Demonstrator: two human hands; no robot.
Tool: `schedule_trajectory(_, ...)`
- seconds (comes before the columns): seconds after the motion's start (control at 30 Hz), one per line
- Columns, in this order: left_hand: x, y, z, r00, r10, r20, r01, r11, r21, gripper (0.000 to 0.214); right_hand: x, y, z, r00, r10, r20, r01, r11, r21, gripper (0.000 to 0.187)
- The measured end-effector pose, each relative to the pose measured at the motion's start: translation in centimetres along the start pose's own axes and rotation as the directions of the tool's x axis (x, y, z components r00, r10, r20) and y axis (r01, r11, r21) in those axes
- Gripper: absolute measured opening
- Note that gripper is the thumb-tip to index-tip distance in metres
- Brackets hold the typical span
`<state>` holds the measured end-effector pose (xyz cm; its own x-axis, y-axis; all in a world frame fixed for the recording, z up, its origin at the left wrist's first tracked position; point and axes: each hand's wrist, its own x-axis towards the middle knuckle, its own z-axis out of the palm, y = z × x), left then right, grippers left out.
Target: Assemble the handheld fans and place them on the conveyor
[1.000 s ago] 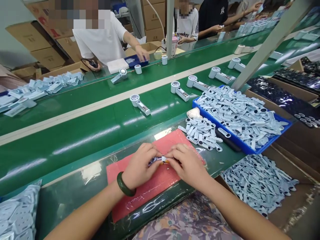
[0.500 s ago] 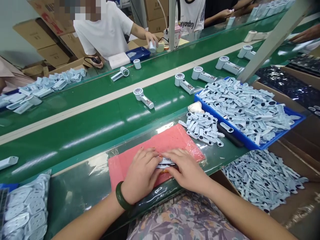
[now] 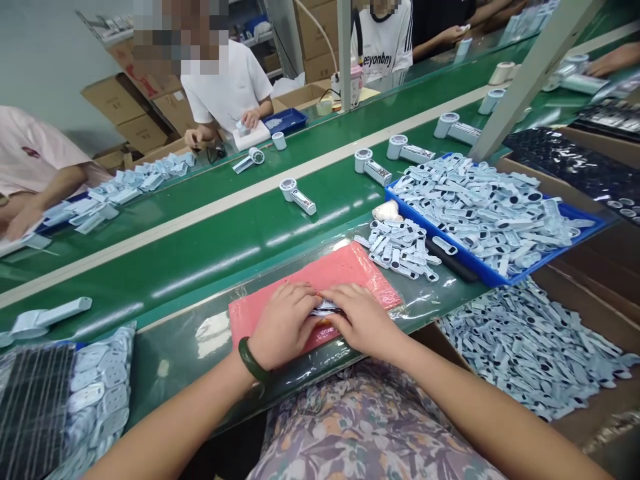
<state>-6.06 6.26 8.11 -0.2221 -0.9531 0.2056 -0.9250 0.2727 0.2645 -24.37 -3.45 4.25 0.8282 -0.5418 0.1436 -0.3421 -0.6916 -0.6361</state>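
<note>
My left hand (image 3: 285,320), with a dark green bangle at the wrist, curls over one end of a light plastic handle piece with a dark edge (image 3: 326,309). From the other side my right hand (image 3: 367,320) closes on the same piece, thumbs below and fingers above. Most of the piece is hidden by the fingers. Under both hands lies a pink pad (image 3: 320,270) on the plastic-covered table. Beyond its right end is a loose pile of light-blue handle covers (image 3: 400,247) with dark windows.
A blue tray (image 3: 510,279) heaped with covers stands at right, above a cardboard box (image 3: 583,300) of more. Handheld fans (image 3: 299,196) lie on the green conveyor (image 3: 210,247). Bagged parts (image 3: 103,393) sit at left. A slanted post (image 3: 530,80) rises at right; co-workers sit opposite.
My view has turned slightly left. Both hands stay closed on the piece, which shows less of its printed face. The white-shirted co-worker opposite has drawn an outstretched hand back in.
</note>
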Motion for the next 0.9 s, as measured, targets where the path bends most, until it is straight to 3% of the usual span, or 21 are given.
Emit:
schedule_trajectory(0.3,0.7,0.2,0.5,1.0,-0.014,-0.013,0.014,0.999,0.033,0.018,0.3,0.1,0.5,1.0,0.014,-0.028,-0.015,0.999,-0.037,0.034)
schedule_trajectory(0.5,0.8,-0.4,-0.2,1.0,0.004,0.024,-0.005,1.0,0.008,0.02,0.4,0.7,0.5,0.998,-0.027,-0.051,0.03,0.998,0.052,0.033)
schedule_trajectory(0.67,0.5,-0.5,-0.5,0.999,0.032,0.023,-0.034,0.995,0.094,0.038,-1.1,1.9,-0.4,0.972,-0.058,-0.229,0.081,0.992,0.093,0.037)
schedule_trajectory(0.9,2.9,-2.0,-1.2,0.988,0.094,0.124,-0.129,0.94,0.315,0.035,-1.3,4.3,-4.0,0.903,0.044,-0.428,-0.105,0.987,-0.121,0.029)
